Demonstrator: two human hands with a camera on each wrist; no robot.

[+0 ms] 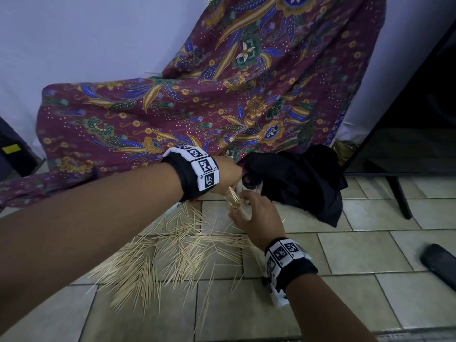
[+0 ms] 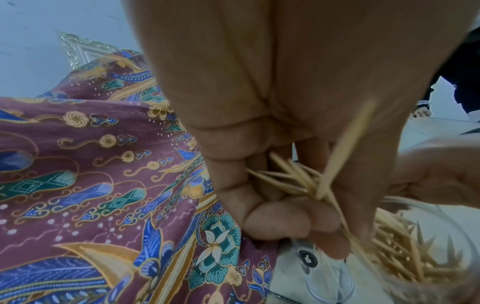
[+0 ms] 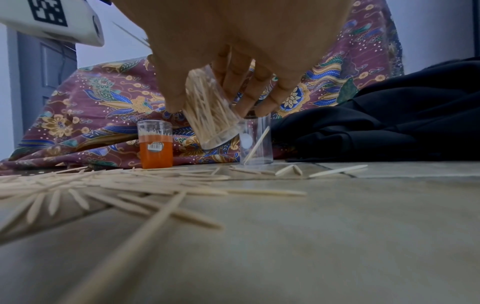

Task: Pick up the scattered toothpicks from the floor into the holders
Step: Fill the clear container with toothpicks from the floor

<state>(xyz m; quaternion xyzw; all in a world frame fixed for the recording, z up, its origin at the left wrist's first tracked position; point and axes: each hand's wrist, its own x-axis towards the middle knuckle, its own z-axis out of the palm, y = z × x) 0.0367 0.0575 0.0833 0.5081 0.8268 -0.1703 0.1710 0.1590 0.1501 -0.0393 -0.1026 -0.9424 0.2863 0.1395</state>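
Head view: the right hand (image 1: 256, 218) grips a tilted clear holder (image 3: 211, 115) nearly full of toothpicks, while the left hand (image 1: 228, 177) pinches a small bundle (image 2: 306, 183) at its mouth — feeding it in, by the look of it. Scattered toothpicks (image 1: 172, 253) fan out at seven o'clock across the tiled floor (image 1: 357, 248). Light, stiff, sharp-tipped and prone to roll — best pinched mid-length, several together. Patterned cloth (image 1: 222, 95) drapes at twelve o'clock.
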